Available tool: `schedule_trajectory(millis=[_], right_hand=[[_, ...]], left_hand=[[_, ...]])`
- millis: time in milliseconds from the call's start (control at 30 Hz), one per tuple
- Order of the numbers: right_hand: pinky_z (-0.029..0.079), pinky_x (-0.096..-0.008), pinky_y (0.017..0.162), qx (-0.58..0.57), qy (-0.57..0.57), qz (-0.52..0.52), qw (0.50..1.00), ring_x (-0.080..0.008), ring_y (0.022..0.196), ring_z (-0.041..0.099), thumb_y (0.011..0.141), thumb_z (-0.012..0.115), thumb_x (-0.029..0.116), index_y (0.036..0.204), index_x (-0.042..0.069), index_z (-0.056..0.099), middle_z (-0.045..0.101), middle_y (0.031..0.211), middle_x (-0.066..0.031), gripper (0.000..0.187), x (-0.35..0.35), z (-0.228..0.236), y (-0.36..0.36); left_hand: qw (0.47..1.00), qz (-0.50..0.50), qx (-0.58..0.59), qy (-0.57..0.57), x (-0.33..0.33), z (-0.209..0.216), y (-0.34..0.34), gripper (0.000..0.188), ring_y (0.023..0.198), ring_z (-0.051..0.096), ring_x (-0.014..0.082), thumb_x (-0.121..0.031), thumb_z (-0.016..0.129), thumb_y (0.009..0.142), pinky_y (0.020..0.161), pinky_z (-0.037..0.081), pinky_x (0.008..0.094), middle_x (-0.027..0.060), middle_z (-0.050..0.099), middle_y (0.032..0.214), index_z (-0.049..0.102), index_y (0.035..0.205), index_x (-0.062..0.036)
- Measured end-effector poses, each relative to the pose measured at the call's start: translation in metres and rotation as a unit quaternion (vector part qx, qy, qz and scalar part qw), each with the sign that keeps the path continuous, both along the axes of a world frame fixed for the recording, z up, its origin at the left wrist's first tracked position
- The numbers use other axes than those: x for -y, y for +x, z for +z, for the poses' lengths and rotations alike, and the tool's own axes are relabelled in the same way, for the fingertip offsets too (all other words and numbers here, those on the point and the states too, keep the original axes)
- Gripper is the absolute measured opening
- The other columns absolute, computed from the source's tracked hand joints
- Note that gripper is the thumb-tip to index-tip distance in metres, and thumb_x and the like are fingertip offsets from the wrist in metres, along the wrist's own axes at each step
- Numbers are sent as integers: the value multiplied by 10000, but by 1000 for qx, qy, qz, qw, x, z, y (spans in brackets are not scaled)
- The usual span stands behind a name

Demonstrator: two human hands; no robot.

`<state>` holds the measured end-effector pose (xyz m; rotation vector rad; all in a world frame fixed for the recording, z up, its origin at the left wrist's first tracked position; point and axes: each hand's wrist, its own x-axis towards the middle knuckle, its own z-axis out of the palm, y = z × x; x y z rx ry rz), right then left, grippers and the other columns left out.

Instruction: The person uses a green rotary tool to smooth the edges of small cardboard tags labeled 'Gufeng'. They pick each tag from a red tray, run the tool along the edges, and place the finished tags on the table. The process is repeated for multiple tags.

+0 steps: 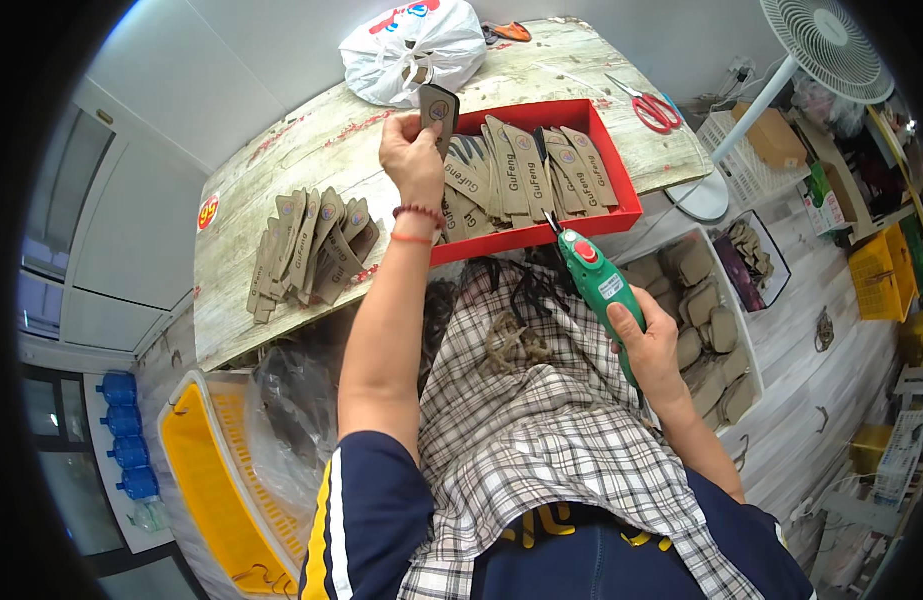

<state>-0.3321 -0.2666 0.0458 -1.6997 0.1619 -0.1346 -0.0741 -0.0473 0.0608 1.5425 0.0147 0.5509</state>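
Observation:
My left hand [414, 158] is closed on a flat khaki fabric piece [439, 108] with a dark edge and a small round emblem. It is raised at the left end of a shallow red box [538, 238]. Many similar fabric pieces [523, 172] stand and lean inside the box. My right hand [650, 348] grips green cordless electric scissors [604, 286] with a red button. Their dark tip points up at the box's near edge; whether it touches is hard to tell. Left of my left forearm, an overlapping pile of khaki pieces [304, 245] lies on the worn table [232, 290].
A stuffed white plastic bag [414, 55] sits at the table's back, with red-handled scissors [656, 112] farther right. A white fan [830, 45] stands beyond. A bin [747, 365] of khaki pieces is right of my lap; a yellow basket [207, 470] stands low left.

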Motion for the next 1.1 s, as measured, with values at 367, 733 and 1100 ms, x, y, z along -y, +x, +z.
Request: schedule_trajectory(millis=[367, 733, 1100], right_hand=[[390, -213, 508, 6, -10, -33, 999, -32, 571, 457, 912, 668, 359, 1152, 2, 618, 542, 687, 33, 433, -1, 0, -6], [386, -213, 502, -8, 3, -37, 999, -33, 564, 458, 914, 663, 369, 1142, -9, 617, 550, 692, 26, 445, 2, -4, -12], [406, -216, 514, -1, 3, -44, 999, -45, 564, 480, 913, 661, 374, 1134, -11, 622, 560, 709, 15, 445, 4, 3, -7]], left_hand=[[893, -171, -128, -396, 59, -8, -128, 78, 711, 642, 116, -72, 652, 906, 623, 539, 234, 51, 672, 853, 608, 940, -18], [862, -189, -169, -439, 76, -33, -139, 119, 795, 657, 162, -82, 626, 926, 712, 539, 291, 89, 680, 920, 599, 1016, -8], [865, -211, -187, -415, 79, -40, -154, 89, 778, 655, 136, -65, 647, 905, 709, 517, 252, 60, 685, 897, 602, 974, -29]])
